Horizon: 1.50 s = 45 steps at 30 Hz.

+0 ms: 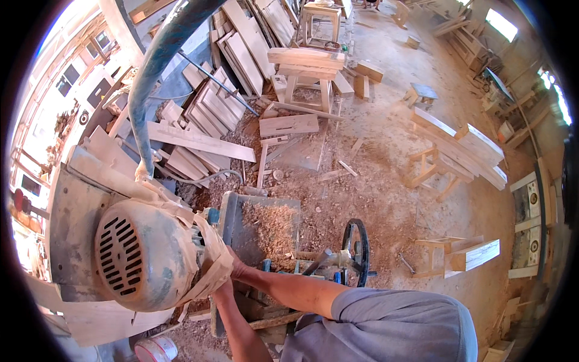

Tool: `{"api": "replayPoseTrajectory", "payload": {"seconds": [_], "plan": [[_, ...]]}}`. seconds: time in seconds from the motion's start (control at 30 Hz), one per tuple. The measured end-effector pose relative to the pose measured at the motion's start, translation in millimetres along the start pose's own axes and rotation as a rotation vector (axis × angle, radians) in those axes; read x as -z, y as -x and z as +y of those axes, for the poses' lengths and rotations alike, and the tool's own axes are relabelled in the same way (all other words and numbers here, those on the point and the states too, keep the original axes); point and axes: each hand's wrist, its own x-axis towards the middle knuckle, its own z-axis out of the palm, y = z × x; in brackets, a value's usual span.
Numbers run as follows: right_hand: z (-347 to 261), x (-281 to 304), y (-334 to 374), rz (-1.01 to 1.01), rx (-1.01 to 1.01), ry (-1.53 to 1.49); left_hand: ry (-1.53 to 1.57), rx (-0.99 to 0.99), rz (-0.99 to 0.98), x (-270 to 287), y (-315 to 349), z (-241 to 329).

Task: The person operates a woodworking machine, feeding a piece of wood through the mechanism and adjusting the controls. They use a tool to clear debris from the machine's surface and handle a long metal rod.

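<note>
A large, dusty electric motor point(145, 259) with a slotted end cover fills the lower left. A torn tan wrapping point(211, 268) hangs around its right end. My right forearm crosses from the right, and my right hand point(237, 265) is at the edge of this wrapping. Just below it, my left hand point(223, 293) reaches up to the same edge. The motor and wrapping hide the fingers of both hands, so I cannot see what they hold. Beyond my hands lies a metal machine table point(232, 220) heaped with wood shavings point(271, 229). A black handwheel point(363, 253) stands to its right.
A thick hose point(140, 102) curves over the motor. Stacked boards point(205, 114) lean at the far left. A wooden stool point(307, 66) bears planks ahead; more beams point(458, 145) rest on trestles at right. Shavings cover the floor point(374, 175). A bucket point(155, 349) stands at lower left.
</note>
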Motion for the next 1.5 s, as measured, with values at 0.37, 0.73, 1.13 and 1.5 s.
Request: {"api": "replayPoseTrajectory", "payload": {"seconds": [0.37, 0.73, 1.13, 1.5], "plan": [[0, -1, 0, -0.005, -0.066, -0.041, -0.410, -0.361, 0.505, -26, -2, -24], [-33, 9, -4, -0.186, 0.040, 0.166, -0.709, -0.205, 0.005, -15, -25, -28], [-27, 12, -11, -0.252, 0.011, 0.006, 0.079, -0.076, 0.022, -2, -34, -25], [-10, 1, 1, -0.064, -0.027, -0.002, -1.077, -0.378, 0.456, -27, -18, -5]]}}
